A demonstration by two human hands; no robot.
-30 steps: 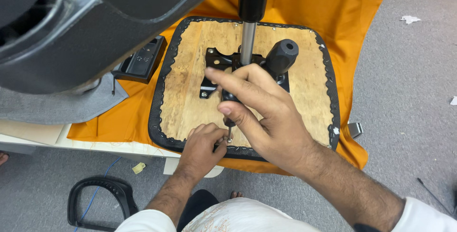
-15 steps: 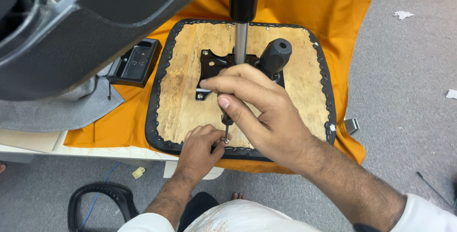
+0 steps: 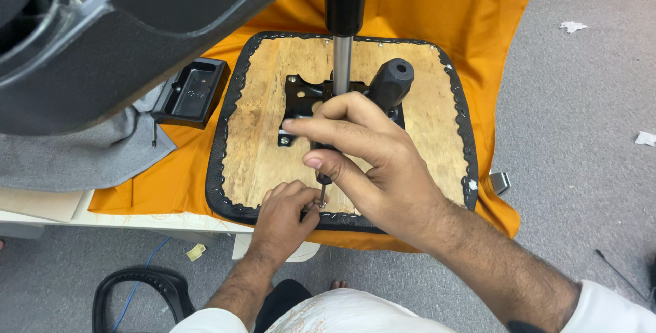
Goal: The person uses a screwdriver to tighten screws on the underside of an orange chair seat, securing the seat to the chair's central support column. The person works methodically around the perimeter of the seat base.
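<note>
- A screwdriver (image 3: 320,169) is gripped in the right hand (image 3: 369,162) at the centre of the frame, its fingers closed round the dark handle and the thin shaft pointing down.
- The tip is set on a small screw (image 3: 321,204) near the lower edge of the upturned wooden seat base (image 3: 260,148), which lies on an orange cloth (image 3: 451,11) over the counter (image 3: 116,220).
- The screw is pinched and steadied by the fingertips of the left hand (image 3: 287,213), low in the frame — the hand is closed on it, just beside the black stitched rim.
- A black metal bracket (image 3: 301,100) with a gas-lift column (image 3: 342,46) and a knobbed lever (image 3: 391,80) is seen above the hands, bolted to the wood.
- A black plastic tray (image 3: 190,92) sits at the left of the seat base; a dark chair part fills the upper left.
- The step in hand is judged to be the starting of a screw — straight downward pressure and turning of the handle would be called for, with the shaft kept upright so the tip is not slipped off the head.
</note>
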